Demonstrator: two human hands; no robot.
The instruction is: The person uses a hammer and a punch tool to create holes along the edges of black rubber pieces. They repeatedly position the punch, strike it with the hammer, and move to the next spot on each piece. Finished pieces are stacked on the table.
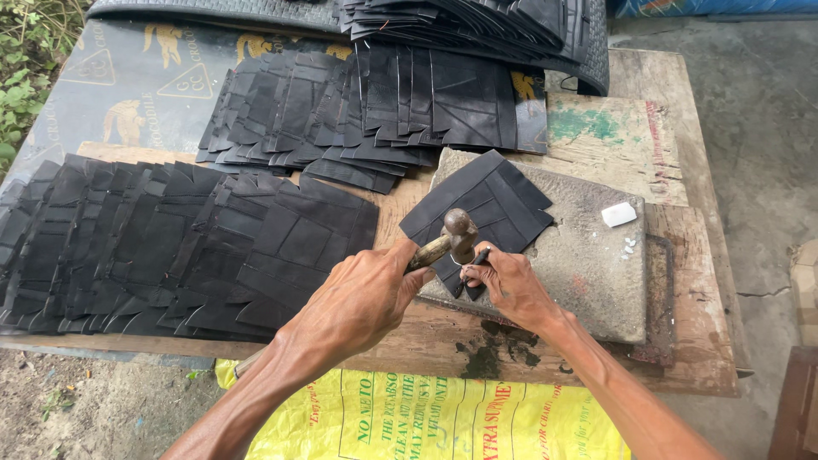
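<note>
My left hand [362, 298] is clenched on the handle of a hammer [452, 238], its head poised just above my right hand [503, 281]. The right hand pinches a small punch-like tool [479, 258] upright on a black rubber piece [479, 209] lying on the stone slab [588, 255]. Left of my left hand, rows of similar pieces [170, 247] lie laid out; beyond both hands lies another row [358, 111]. I judge that much of the batch is already worked and this piece is in progress.

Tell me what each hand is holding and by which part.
The left hand grips a hammer by its wooden handle. The right hand pinches the near corner of a black rubber piece.
</note>
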